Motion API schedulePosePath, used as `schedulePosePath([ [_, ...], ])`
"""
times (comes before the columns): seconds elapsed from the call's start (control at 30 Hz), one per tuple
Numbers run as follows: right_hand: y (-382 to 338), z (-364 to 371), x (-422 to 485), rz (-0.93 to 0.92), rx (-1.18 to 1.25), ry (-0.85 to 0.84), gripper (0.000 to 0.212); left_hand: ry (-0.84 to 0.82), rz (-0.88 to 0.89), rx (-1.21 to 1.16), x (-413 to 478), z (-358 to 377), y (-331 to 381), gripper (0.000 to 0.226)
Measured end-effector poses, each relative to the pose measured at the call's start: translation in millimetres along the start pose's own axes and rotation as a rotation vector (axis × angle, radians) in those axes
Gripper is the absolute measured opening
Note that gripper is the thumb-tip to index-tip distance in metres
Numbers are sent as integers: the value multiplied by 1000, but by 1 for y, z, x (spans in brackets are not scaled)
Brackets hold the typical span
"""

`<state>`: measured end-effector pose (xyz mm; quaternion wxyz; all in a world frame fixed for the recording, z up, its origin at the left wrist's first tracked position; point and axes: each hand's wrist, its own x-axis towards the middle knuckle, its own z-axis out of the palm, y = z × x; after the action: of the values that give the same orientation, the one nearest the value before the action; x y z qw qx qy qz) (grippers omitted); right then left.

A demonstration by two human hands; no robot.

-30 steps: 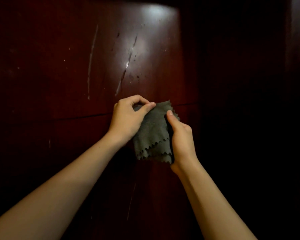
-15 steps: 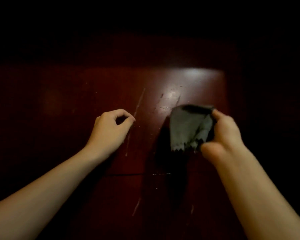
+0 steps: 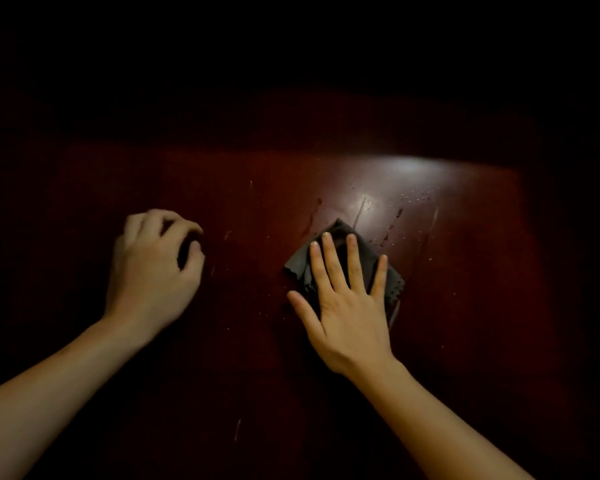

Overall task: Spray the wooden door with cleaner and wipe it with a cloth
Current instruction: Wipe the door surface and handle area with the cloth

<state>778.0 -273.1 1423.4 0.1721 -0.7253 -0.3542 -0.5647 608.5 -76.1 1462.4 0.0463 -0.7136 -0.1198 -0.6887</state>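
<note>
A: Since half a second ago, right hand [image 3: 347, 306] flattens, fingers spread, pressing cloth [image 3: 340, 261] against wooden door [image 3: 465, 237].

B: Left hand [image 3: 153, 268]?

A: Loosely curled, empty. Droplets [image 3: 392, 226] show spraying done; wiping barely begun.

The right hand [image 3: 347, 306] has let go its pinch and now presses flat, fingers spread, on the dark grey pinked-edge cloth [image 3: 340, 251] against the glossy red-brown wooden door [image 3: 465, 209].

Right hand [image 3: 347, 306] splayed flat; left hand [image 3: 153, 268] loosely curled.
</note>
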Motion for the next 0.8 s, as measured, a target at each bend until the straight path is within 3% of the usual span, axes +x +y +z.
schedulePosePath([
  [0.17,-22,-8,21,-93,-78,-114,87,53,-63,8,20,5,-36,31],
  [0.3,-46,-8,38,-184,-107,-115,88,137,-142,-81,43,10,-66,40],
  [0.47,-115,14,62,-667,-130,-98,81,206,-94,-225,58,5,-102,59],
  [0.53,-123,19,81,-779,-179,-83,76,232,-89,-324,68,-1,-108,66],
  [0.6,-115,10,119,-680,-199,-6,73,249,-129,-461,74,-3,-111,68],
  [0.73,-73,-23,185,-62,-77,44,78,240,-128,-573,63,0,-123,60],
  [0.8,-86,-23,183,68,-49,67,76,246,-152,-631,61,-5,-126,59],
])
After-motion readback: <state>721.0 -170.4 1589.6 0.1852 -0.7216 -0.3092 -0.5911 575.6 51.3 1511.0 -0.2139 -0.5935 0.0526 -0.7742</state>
